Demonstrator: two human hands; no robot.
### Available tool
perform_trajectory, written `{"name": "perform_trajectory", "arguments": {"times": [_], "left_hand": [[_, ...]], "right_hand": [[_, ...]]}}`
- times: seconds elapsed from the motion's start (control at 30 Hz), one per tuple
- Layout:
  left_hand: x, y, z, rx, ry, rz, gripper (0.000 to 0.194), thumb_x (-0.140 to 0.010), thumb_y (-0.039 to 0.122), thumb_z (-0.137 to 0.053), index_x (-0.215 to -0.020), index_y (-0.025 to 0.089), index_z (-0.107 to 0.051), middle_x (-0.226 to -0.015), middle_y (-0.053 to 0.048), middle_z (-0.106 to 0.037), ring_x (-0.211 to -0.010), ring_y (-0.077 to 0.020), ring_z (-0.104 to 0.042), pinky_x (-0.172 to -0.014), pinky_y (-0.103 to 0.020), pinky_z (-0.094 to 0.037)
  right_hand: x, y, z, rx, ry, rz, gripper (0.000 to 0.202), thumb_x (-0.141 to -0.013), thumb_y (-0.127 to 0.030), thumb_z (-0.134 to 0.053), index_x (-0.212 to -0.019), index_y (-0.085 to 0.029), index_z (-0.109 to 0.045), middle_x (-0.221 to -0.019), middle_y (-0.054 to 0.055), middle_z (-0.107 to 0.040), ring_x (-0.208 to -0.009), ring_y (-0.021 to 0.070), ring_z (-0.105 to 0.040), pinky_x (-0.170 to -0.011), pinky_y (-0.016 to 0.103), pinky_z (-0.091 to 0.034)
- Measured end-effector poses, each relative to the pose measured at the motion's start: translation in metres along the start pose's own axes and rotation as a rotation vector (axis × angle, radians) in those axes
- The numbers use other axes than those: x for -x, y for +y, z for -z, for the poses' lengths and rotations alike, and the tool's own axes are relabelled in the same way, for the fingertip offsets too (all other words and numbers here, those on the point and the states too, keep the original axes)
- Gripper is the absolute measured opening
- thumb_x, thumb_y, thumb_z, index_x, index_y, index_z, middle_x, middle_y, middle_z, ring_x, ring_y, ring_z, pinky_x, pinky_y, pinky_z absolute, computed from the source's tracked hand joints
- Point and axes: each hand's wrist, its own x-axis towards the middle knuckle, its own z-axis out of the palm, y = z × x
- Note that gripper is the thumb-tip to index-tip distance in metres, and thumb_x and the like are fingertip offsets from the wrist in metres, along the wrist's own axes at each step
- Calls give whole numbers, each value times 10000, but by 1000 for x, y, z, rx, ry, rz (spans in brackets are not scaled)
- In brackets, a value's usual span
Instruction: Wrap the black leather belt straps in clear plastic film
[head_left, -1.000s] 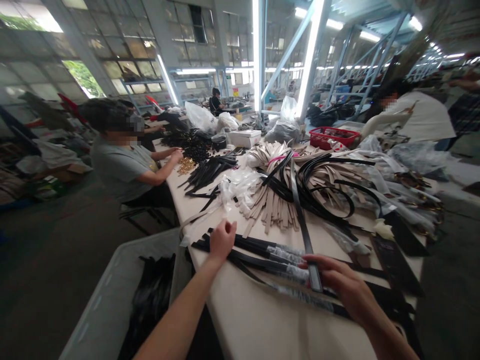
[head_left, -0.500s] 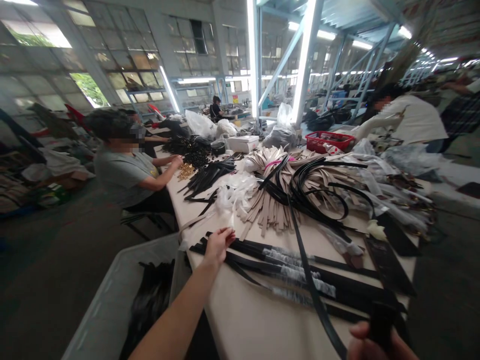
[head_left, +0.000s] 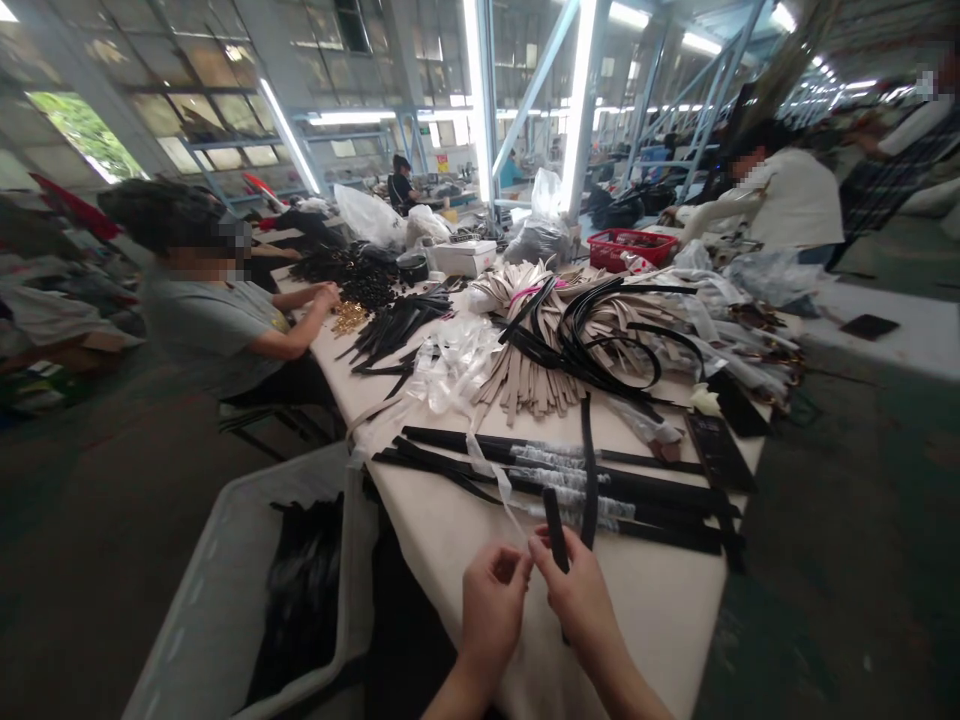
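Observation:
My right hand [head_left: 574, 580] is closed around a black strap [head_left: 556, 530], whose short end sticks up above the fingers. Close beside it, my left hand [head_left: 495, 600] pinches the end of a thin translucent plastic strip [head_left: 504, 490]. That strip runs back to a tangled white plastic heap [head_left: 454, 365]. Both hands are nearly touching over the front of the table. Beyond them lie long black straps [head_left: 660, 495] with clear plastic wrapped around their middles. Another black strap [head_left: 589, 460] lies across these.
A pale table [head_left: 427, 520] holds beige strips [head_left: 532, 390], curled black straps [head_left: 645, 290] and a red basket [head_left: 630, 250]. A translucent bin [head_left: 202, 560] stands at the left. A seated person [head_left: 210, 320] handles small parts; another person [head_left: 787, 200] leans at the right.
My left hand has come back toward me, drawing the plastic strip out from the heap. My right hand has moved left and up with the black strap. The view has shifted right.

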Motion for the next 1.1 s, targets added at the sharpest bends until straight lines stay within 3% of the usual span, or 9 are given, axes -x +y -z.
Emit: {"name": "perform_trajectory", "arguments": {"times": [0.1,0.17,0.27,0.33,0.5,0.57,0.7,0.83,1.1], "left_hand": [[12,8,1,-134,-5,-156,171,-872,336,-661,-734,236,-661,-832,-66,-661,-737,-208,-626,-668,-308,-508],[20,12,3,-177,-33,-240,66,-867,275,-645,-827,246,-689,-992,-85,-664,-883,-234,-638,-776,-335,-521],[26,11,7,-90,-107,-256,104,-841,263,-660,-931,236,-705,-1155,-115,-634,-1068,-276,-612,-934,-383,-499],[26,7,10,105,-125,-142,136,-864,324,-644,-924,211,-691,-1180,-128,-628,-1051,-276,-630,-928,-394,-513],[11,-1,6,663,-163,367,341,-869,470,-639,-1005,158,-642,-1026,-154,-695,-806,-235,-696,-623,-303,-543],[3,0,2,754,-188,446,352,-850,445,-670,-1033,147,-634,-1005,-164,-715,-797,-244,-707,-596,-294,-536],[-19,2,2,748,-56,454,223,-863,322,-671,-980,139,-619,-886,-139,-739,-680,-206,-700,-650,-319,-555],[-51,3,22,753,9,418,206,-910,323,-625,-971,127,-631,-889,-136,-741,-656,-195,-699,-652,-324,-558],[-122,5,96,554,73,268,259,-938,388,-575,-912,135,-626,-760,-75,-701,-612,-174,-674,-622,-321,-549]], "right_hand": [[5,-4,1,72,5,29,463,-761,-609,-691,-903,-169,-710,-894,92,-731,-864,274,-674,-779,335,-517],[8,-6,-1,67,-77,24,441,-774,-585,-695,-876,-157,-728,-859,89,-738,-852,278,-674,-777,335,-510],[13,-3,-1,2,-122,-1,452,-797,-579,-680,-888,-141,-746,-815,79,-742,-803,264,-670,-724,316,-500],[15,1,1,-12,-92,-32,463,-802,-581,-675,-899,-134,-747,-792,78,-739,-760,249,-662,-677,301,-488],[26,2,10,18,-100,-24,447,-809,-571,-675,-885,-134,-729,-678,63,-692,-680,226,-635,-598,280,-453],[32,-1,14,26,-132,2,431,-814,-566,-672,-865,-141,-728,-667,60,-689,-649,211,-622,-594,276,-448],[46,-11,23,114,-185,-2,393,-812,-540,-672,-873,-157,-731,-645,59,-705,-627,219,-644,-625,289,-476],[55,-17,37,213,-203,11,353,-823,-496,-661,-921,-166,-738,-657,56,-721,-644,232,-671,-653,304,-498],[41,-16,75,238,-252,-13,308,-808,-453,-691,-930,-180,-764,-792,62,-753,-773,243,-683,-729,310,-501]]}}
